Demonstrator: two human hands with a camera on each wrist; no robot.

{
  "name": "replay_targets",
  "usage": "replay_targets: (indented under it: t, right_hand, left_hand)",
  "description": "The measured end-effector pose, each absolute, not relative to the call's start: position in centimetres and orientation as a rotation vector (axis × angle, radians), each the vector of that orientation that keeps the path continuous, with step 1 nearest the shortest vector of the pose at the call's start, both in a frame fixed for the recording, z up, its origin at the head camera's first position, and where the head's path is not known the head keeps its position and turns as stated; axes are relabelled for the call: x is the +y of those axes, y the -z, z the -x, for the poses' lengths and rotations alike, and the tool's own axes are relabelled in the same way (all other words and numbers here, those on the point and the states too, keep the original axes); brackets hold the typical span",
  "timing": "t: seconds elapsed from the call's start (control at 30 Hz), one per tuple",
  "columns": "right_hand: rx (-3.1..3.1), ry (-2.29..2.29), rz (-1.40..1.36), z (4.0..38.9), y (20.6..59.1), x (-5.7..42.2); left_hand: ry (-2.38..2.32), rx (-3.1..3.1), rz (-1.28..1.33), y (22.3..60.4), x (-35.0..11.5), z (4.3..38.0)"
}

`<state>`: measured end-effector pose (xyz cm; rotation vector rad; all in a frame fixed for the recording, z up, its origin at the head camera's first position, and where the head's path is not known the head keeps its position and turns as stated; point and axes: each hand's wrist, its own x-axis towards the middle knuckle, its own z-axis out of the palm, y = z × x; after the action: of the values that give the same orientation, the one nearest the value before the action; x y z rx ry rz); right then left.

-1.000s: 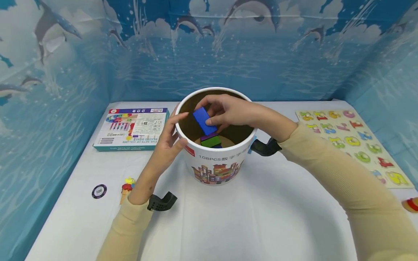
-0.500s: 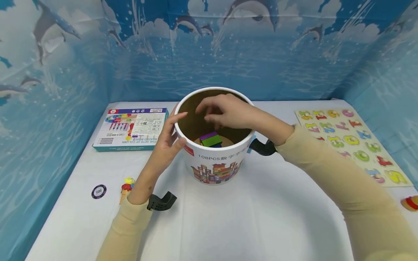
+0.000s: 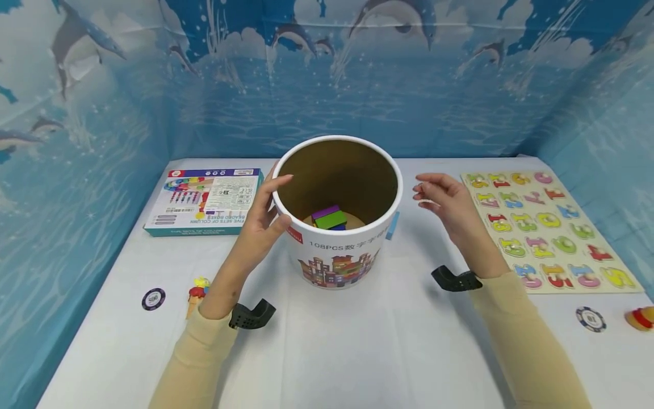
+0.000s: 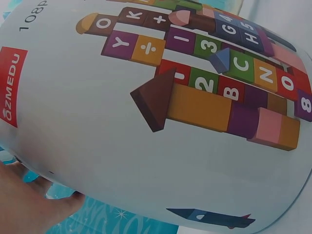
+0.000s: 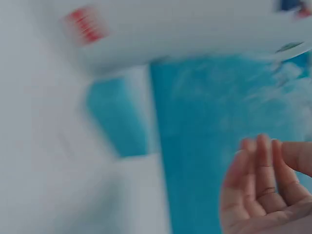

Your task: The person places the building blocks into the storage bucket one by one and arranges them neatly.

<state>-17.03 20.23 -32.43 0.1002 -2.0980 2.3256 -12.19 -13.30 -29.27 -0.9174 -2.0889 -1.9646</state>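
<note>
A white cardboard bucket (image 3: 337, 255) printed with colourful blocks stands upright at the middle of the table. My left hand (image 3: 260, 221) rests at its left rim, index finger and thumb spread and touching the edge. Part of this hand (image 4: 29, 204) shows beside the bucket wall in the left wrist view. Inside, near the bottom, lie a purple block (image 3: 326, 212), a green block (image 3: 330, 220) and a blue block (image 3: 339, 227). My right hand (image 3: 449, 204) hovers to the right of the bucket, fingers loosely bent, holding nothing.
A boxed beaded toy set (image 3: 206, 201) lies at the left, a wooden number puzzle board (image 3: 552, 227) at the right. A light blue piece (image 3: 393, 225) sits against the bucket's right side. Poker chips (image 3: 154, 299) and an ice-cream toy (image 3: 196, 295) lie near the left arm.
My right hand held a blue block inside the bucket, let it go there, then lifted out and moved right. My left hand has stayed at the rim.
</note>
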Motion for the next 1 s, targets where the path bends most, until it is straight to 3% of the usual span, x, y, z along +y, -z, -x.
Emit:
replay_targets:
  t: [0.1, 0.23, 0.53, 1.0]
  right_hand:
    - [-2.468, -2.100, 0.053, 17.2, 36.6, 21.4]
    - [-2.753, -1.838, 0.001, 17.3, 39.1, 21.0]
    - [-2.943, -1.482, -0.367, 18.6, 40.6, 19.8]
    - [-2.683, -1.602, -0.250, 16.5, 41.3, 19.5]
  left_hand:
    - [1.971, -2.092, 0.914, 29.2, -13.3, 12.2]
    - [1.972, -2.091, 0.900, 29.1, -13.4, 12.1]
    - [1.974, -2.074, 0.915, 30.3, -13.6, 13.0]
    - [1.967, -2.056, 0.938, 31.4, -13.8, 13.6]
